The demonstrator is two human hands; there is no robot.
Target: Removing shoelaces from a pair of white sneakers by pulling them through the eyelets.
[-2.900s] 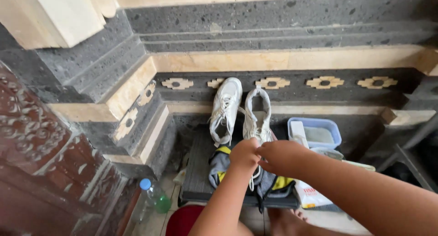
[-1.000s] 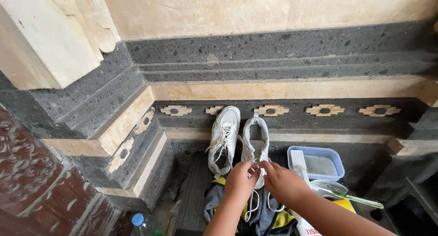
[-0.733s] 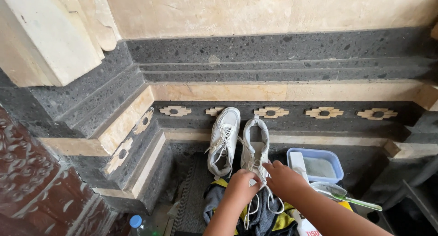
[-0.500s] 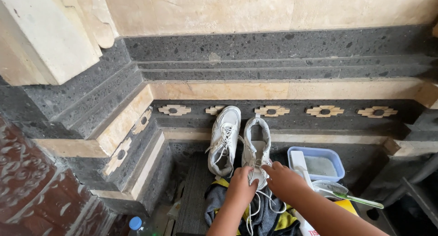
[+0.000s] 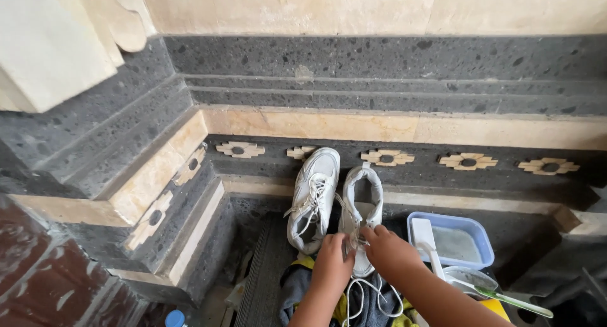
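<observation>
Sneakers are leaning side by side against the base of the stone wall [image 5: 392, 67], soles toward the wall and toes pointing up, so each long axis is running up and away from the person. The left white sneaker [image 5: 311, 197] is resting laced, its loose laces spilling over the tongue. The right white sneaker [image 5: 361, 210] is standing just beside it, nearly touching, with its opening gaping wide and its heel end down near the hands.

The left hand [image 5: 332, 264] and the right hand [image 5: 387, 251] are meeting at the lower part of the right sneaker, fingertips pressed together on a white lace [image 5: 351, 240]; both are pinching it, though how firmly cannot be told. More of the lace is trailing down in loops between the forearms, over a grey and yellow cloth [image 5: 297, 289] lying under the arms.

To the right, a blue plastic tub [image 5: 475, 229] holding cloudy water is sitting well clear of the shoes, with a white brush [image 5: 425, 235] propped at its near corner. A green-handled toothbrush [image 5: 506, 295] is lying lower right. A dark ribbed mat [image 5: 265, 270] is stretching under the sneakers, and a blue bottle cap [image 5: 175, 318] is showing at the bottom edge. Nothing is crowding the shoes except the hands themselves.
</observation>
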